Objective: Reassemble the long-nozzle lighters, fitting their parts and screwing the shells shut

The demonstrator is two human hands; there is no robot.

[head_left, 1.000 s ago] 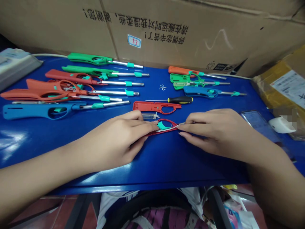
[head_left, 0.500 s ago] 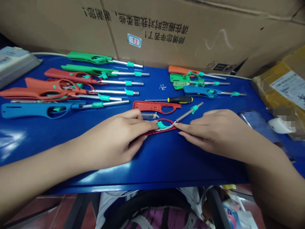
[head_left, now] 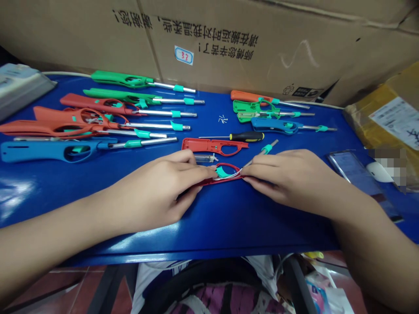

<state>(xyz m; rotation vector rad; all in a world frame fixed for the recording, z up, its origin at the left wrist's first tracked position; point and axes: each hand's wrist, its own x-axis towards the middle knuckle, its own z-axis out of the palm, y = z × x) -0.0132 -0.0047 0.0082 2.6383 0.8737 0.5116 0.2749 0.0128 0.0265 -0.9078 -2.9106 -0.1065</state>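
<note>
My left hand (head_left: pixel 170 187) is closed on the rear part of an open red lighter shell half (head_left: pixel 225 180), its fingers covering that end. A teal trigger (head_left: pixel 223 171) sits in the shell, and white wires (head_left: pixel 238 172) run along it to the front. Closed at the front end is my right hand (head_left: pixel 288 179), its fingertips pinched on the base of a metal lighter tube (head_left: pixel 274 142) with a teal sleeve (head_left: pixel 266 149). The tube slants up and away; its lower part is mostly hidden. Just behind lie a clear fuel tank (head_left: pixel 204 159) and another red shell half (head_left: pixel 204 146).
A screwdriver (head_left: pixel 248 137) and small white bits (head_left: pixel 223 119) lie beyond. Several long-nosed lighters, including a blue one (head_left: pixel 49 151), rest at left; others, one orange (head_left: pixel 250 97), at back right. A phone (head_left: pixel 363 183) lies right. A cardboard box (head_left: pixel 209 74) stands behind.
My right hand has shifted slightly left and its fingers now cover more of the metal tube's lower part. The left hand and red shell have stayed in place.
</note>
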